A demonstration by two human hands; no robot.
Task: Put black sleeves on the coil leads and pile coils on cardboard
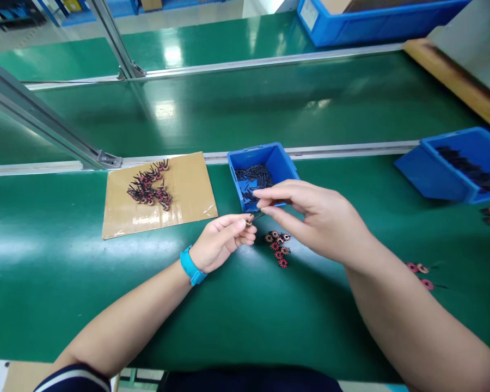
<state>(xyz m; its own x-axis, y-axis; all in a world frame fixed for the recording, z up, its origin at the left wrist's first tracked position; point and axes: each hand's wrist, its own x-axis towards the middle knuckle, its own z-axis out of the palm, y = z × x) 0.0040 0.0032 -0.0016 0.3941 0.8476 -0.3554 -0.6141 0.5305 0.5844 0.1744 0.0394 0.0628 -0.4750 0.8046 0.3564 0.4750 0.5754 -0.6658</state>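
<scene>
Between the thumb and fingers of my left hand point(227, 237) is a small copper-coloured wound motor core point(249, 221), mostly hidden by the fingertips. A thin dark piece point(258, 216) sticks out from it toward my right hand point(310, 218). The thumb and index finger of that hand pinch at the dark piece's far end; it looks like a short black tube. Just behind the hands stands a blue bin point(283, 160) holding many short black tubes point(259, 175). A cluster of red and copper wound cores point(278, 247) lies on the green table below my right hand.
On the left, a cardboard sheet point(191, 188) carries a pile of cores with black tubes point(149, 188). Another blue bin point(436, 174) with dark parts stands at right, near more loose cores point(422, 269). A metal post point(44, 111) rises at the left beside a rail.
</scene>
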